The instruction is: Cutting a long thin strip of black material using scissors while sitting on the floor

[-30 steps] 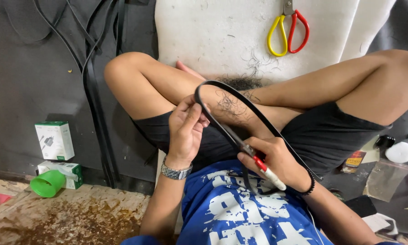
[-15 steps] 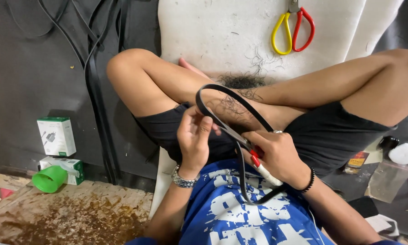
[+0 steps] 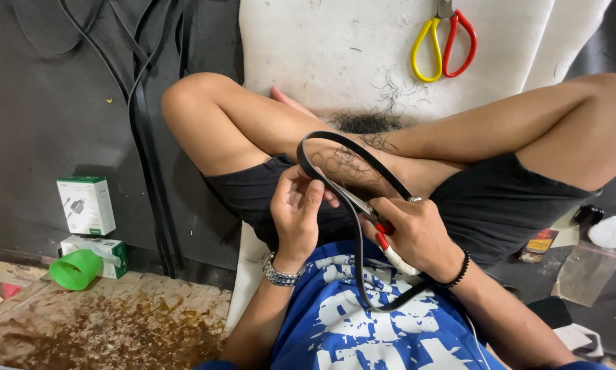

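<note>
Head view: the left hand [image 3: 296,209] curls its fingers around a looped black rubber strip [image 3: 358,264] held over the lap, above the crossed legs. The right hand [image 3: 417,233] is closed on red-and-white-handled scissors [image 3: 380,236], blades meeting the strip. Yellow-and-red scissors [image 3: 444,44] lie at the white mat's [image 3: 308,62] far edge.

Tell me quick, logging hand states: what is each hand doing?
Left hand: pinching the black strap.
Right hand: closed on red-and-white scissors at that strap.

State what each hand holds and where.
Left hand pinches the black rubber strip near its upper loop; right hand holds small scissors by the red-and-white handles.
</note>
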